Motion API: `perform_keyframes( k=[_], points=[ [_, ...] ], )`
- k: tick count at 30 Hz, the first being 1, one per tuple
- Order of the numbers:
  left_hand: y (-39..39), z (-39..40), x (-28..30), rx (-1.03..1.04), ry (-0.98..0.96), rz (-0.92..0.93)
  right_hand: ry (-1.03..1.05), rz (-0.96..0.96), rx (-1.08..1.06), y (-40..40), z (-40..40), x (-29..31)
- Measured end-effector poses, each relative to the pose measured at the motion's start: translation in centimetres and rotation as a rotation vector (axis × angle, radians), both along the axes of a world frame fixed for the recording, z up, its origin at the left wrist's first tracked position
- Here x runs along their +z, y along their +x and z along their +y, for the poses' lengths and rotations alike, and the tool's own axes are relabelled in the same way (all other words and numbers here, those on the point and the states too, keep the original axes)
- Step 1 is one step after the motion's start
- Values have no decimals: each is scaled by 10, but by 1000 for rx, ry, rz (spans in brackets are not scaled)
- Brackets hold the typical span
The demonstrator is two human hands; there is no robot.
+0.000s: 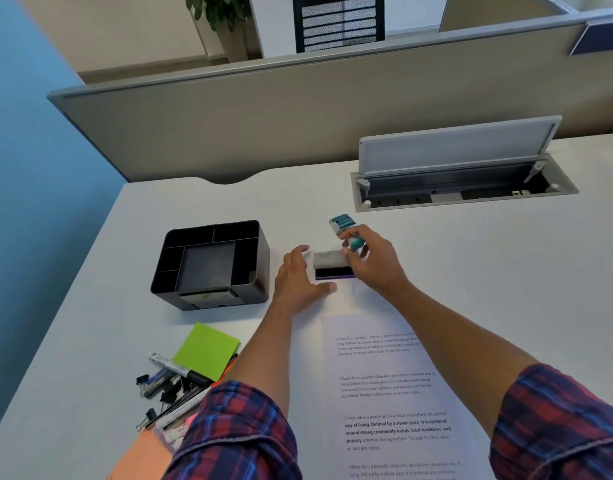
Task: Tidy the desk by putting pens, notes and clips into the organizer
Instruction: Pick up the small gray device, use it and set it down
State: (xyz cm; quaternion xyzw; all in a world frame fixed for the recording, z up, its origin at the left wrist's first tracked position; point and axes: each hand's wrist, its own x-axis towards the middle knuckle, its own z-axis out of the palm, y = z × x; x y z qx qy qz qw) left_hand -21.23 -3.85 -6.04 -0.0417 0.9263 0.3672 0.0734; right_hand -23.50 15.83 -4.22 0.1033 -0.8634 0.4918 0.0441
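Observation:
A black organizer with several empty compartments stands left of centre on the white desk. My right hand grips a teal and white stamp, raised just above an open ink pad. My left hand lies flat with fingers apart, touching the ink pad's left side. Near the front left lies a pile: a green sticky note pad, markers and pens, black binder clips and orange notes. My left sleeve hides part of that pile.
A printed sheet of paper lies under my right forearm. An open cable tray with a raised lid is set into the desk at the back right. A grey partition borders the desk's far edge.

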Motion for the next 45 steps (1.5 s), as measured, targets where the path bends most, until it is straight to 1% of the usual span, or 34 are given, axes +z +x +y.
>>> perform_keyframes(
  k=[2, 4, 9, 13, 16, 24, 30, 31, 33, 37, 42, 45],
  points=[
    [0, -4, 0, -4, 42, -11, 42, -6, 37, 10, 4, -5],
    [0, -5, 0, -23, 35, -8, 94, -2, 62, 18, 7, -9],
    [1, 0, -3, -37, -85, 35, 164, -33, 44, 24, 10, -16],
    [-2, 5, -5, -35, -210, 31, 214, -24, 26, 22, 7, -14],
    [-4, 5, -5, -40, -256, 27, 241, -31, 34, 19, 6, -11],
    [-1, 7, -2, -47, -312, -10, 276, -12, 33, 23, 11, -5],
    [19, 14, 6, -12, -264, -49, 258, 61, -15, 36, 20, 5],
    [25, 16, 8, -5, -264, -32, 265, 79, -25, 39, 22, 7],
    [39, 21, 13, 8, -290, 70, 288, 99, -43, 46, 24, 11],
    [70, 35, 24, 34, -276, 286, 372, 51, -47, 63, 26, 19],
    [103, 50, 34, -61, -275, 451, 447, 43, -25, 91, 30, 26],
    [116, 58, 39, -122, -330, 518, 506, 41, -31, 108, 32, 30]
  ],
)
